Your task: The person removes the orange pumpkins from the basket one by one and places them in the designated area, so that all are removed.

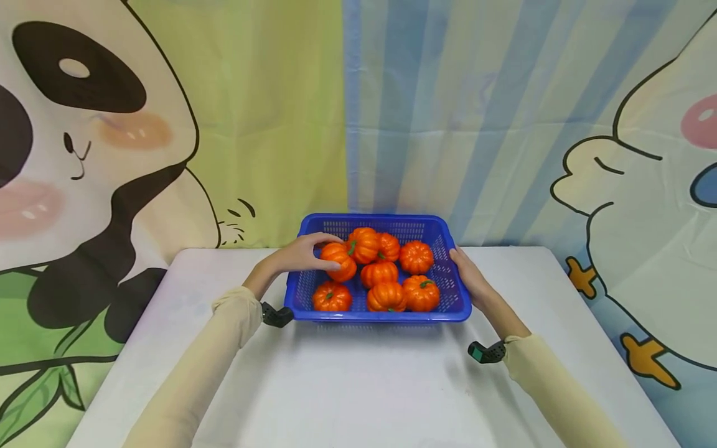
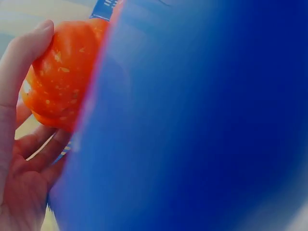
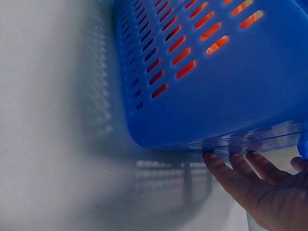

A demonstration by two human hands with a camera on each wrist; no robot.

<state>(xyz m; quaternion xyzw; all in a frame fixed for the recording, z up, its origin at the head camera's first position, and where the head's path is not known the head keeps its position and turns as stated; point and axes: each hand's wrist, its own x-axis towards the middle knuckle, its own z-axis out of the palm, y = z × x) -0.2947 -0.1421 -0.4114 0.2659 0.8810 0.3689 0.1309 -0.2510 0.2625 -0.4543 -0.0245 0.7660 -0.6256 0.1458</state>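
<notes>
A blue slotted plastic basket [image 1: 461, 309] stands at the middle of the white table and holds several small orange pumpkins. My left hand [image 1: 329, 252] reaches over the basket's left rim and grips one pumpkin [image 1: 342, 261] at the basket's back left. In the left wrist view its thumb and fingers curl round that pumpkin [image 2: 62, 77] beside the blurred blue basket wall [image 2: 202, 125]. My right hand [image 1: 460, 262] lies against the outside of the basket's right wall. There its fingers [image 3: 226, 168] are straight and touch the basket [image 3: 231, 91] from below the rim.
The white table [image 1: 364, 379] runs toward me from the basket. A cartoon curtain hangs close behind the basket. The other pumpkins [image 1: 386, 297] lie packed together in the basket's middle and front. Wrist cameras [image 1: 487, 353] sit on both forearms.
</notes>
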